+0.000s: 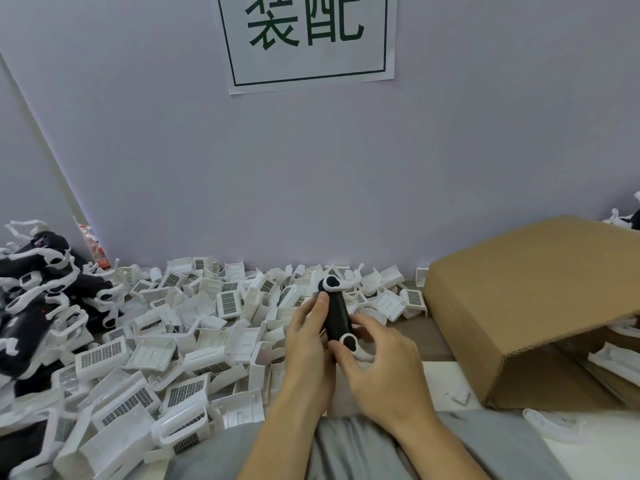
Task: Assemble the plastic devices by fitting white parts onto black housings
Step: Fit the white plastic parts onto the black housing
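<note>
A black housing [336, 313] with a white part at each end is held upright-tilted in the middle of the head view, above the table. My left hand [306, 344] grips its left side, thumb up along the body. My right hand [382, 372] curls round its lower end, the thumb pressing beside the lower white part [351, 344]. The upper white part [332, 284] sticks out past my fingers. A big heap of loose white grille parts [166, 341] covers the table to the left and behind my hands.
A pile of finished black-and-white devices [45, 289] lies at the far left. A tipped cardboard box [540, 306] stands open at the right with white parts [616, 362] inside. A wall with a paper sign [308, 39] closes the back. Grey trousers [363, 452] fill the bottom.
</note>
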`<action>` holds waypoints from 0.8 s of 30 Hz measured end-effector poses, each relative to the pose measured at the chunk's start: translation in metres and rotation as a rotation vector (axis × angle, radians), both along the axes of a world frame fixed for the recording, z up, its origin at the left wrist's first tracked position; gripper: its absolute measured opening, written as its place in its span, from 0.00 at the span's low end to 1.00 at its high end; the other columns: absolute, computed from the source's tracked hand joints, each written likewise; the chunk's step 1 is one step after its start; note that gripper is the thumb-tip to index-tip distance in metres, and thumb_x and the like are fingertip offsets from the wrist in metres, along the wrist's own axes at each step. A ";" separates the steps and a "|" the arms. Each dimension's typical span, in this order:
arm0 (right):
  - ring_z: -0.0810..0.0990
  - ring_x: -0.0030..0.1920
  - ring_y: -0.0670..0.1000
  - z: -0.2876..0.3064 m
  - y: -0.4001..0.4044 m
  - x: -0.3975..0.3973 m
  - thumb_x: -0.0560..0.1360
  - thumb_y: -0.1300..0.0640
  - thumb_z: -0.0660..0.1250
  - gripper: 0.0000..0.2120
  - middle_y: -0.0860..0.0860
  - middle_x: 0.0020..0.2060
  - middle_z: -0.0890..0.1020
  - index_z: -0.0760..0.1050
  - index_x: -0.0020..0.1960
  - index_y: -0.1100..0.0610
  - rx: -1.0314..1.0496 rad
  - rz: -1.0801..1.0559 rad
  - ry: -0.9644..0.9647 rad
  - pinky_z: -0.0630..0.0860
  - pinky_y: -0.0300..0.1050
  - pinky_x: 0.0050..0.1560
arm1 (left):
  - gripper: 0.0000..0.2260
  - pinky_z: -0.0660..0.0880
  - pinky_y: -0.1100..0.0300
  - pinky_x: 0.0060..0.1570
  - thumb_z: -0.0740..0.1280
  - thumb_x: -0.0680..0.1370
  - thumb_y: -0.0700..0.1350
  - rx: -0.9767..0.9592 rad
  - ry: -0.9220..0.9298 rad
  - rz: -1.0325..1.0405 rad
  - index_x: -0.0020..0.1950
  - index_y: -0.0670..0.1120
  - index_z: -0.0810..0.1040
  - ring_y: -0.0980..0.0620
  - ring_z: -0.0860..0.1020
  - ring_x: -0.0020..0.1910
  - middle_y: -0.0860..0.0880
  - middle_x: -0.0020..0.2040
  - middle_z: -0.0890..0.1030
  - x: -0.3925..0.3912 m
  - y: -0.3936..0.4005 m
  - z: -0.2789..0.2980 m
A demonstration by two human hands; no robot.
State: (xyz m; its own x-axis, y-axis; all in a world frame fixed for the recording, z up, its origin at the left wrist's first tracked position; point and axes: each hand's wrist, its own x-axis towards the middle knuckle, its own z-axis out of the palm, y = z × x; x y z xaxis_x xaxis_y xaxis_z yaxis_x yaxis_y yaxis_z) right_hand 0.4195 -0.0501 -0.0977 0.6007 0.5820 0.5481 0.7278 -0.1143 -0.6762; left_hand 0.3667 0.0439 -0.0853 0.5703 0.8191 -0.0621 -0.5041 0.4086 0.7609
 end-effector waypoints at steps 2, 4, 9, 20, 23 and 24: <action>0.82 0.44 0.39 -0.001 0.002 0.003 0.73 0.48 0.72 0.04 0.37 0.40 0.84 0.80 0.47 0.41 0.135 0.025 0.142 0.79 0.41 0.48 | 0.19 0.79 0.50 0.41 0.73 0.71 0.49 0.032 0.043 0.012 0.58 0.42 0.79 0.42 0.82 0.42 0.40 0.49 0.83 -0.001 0.000 0.000; 0.83 0.41 0.41 -0.002 0.003 0.008 0.76 0.57 0.71 0.10 0.43 0.38 0.86 0.83 0.40 0.44 0.293 0.058 0.344 0.78 0.36 0.43 | 0.15 0.78 0.54 0.37 0.71 0.76 0.45 0.065 0.071 0.026 0.60 0.40 0.79 0.45 0.82 0.41 0.41 0.48 0.85 -0.001 0.000 0.000; 0.84 0.45 0.59 0.001 -0.002 0.020 0.81 0.57 0.63 0.14 0.59 0.42 0.86 0.86 0.43 0.58 0.459 0.260 0.765 0.81 0.52 0.47 | 0.21 0.78 0.53 0.40 0.69 0.77 0.54 0.199 0.190 -0.070 0.56 0.37 0.83 0.43 0.84 0.43 0.37 0.50 0.85 0.000 -0.005 0.001; 0.78 0.58 0.50 -0.009 0.006 0.019 0.82 0.58 0.60 0.12 0.48 0.52 0.82 0.82 0.48 0.51 0.151 0.042 0.564 0.72 0.40 0.55 | 0.20 0.79 0.56 0.42 0.57 0.84 0.54 0.125 0.023 0.060 0.49 0.49 0.87 0.49 0.85 0.43 0.42 0.48 0.87 -0.004 -0.001 0.005; 0.69 0.65 0.50 -0.017 0.008 0.020 0.77 0.62 0.62 0.13 0.45 0.61 0.76 0.78 0.58 0.51 -0.176 -0.038 0.126 0.66 0.43 0.62 | 0.17 0.79 0.58 0.38 0.57 0.85 0.53 -0.055 -0.053 0.196 0.60 0.43 0.81 0.49 0.84 0.43 0.42 0.49 0.86 -0.006 0.002 0.009; 0.63 0.70 0.50 -0.021 0.009 0.019 0.77 0.60 0.61 0.15 0.44 0.67 0.72 0.77 0.61 0.51 -0.305 -0.018 0.034 0.64 0.46 0.66 | 0.18 0.79 0.56 0.40 0.58 0.85 0.52 -0.112 -0.060 0.243 0.63 0.42 0.79 0.47 0.83 0.46 0.41 0.52 0.85 -0.007 0.003 0.009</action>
State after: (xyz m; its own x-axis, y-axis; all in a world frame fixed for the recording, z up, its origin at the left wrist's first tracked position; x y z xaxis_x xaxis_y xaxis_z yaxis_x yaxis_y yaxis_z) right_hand 0.4389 -0.0406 -0.1188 0.6274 0.7058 0.3290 0.7014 -0.3286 -0.6325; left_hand 0.3597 0.0464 -0.0759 0.3633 0.9223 -0.1320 -0.6402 0.3501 0.6838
